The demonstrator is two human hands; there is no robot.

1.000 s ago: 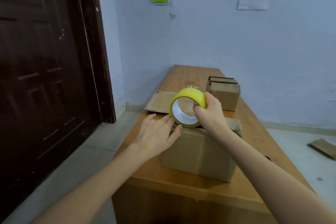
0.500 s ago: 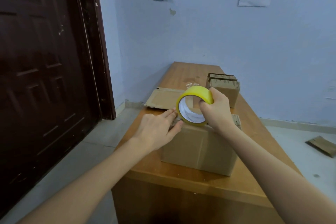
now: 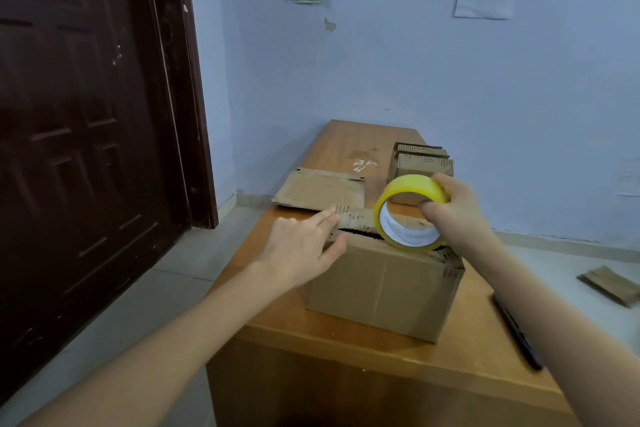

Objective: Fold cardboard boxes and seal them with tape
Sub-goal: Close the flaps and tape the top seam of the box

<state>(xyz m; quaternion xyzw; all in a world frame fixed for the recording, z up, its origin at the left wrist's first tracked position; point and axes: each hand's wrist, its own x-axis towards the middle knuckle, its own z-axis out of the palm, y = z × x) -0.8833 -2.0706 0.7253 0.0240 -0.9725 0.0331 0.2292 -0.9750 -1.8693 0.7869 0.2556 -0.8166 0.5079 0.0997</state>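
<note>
A brown cardboard box (image 3: 384,284) stands on the wooden table (image 3: 346,357), its top flaps nearly closed with a dark gap between them. My left hand (image 3: 301,246) lies flat against the box's top left edge, fingers straight on the flaps. My right hand (image 3: 453,211) grips a yellow roll of tape (image 3: 408,211), held upright on the top of the box toward its right side.
A flattened box (image 3: 322,189) lies on the table behind the left hand. A small stack of folded cardboard (image 3: 420,166) stands at the back right. A dark slim object (image 3: 516,333) lies at the table's right edge. A dark door (image 3: 86,132) is on the left; cardboard scrap (image 3: 609,282) lies on the floor.
The right hand has carried the tape roll to the right along the box top. The left hand stays pressed on the left end of the flaps.
</note>
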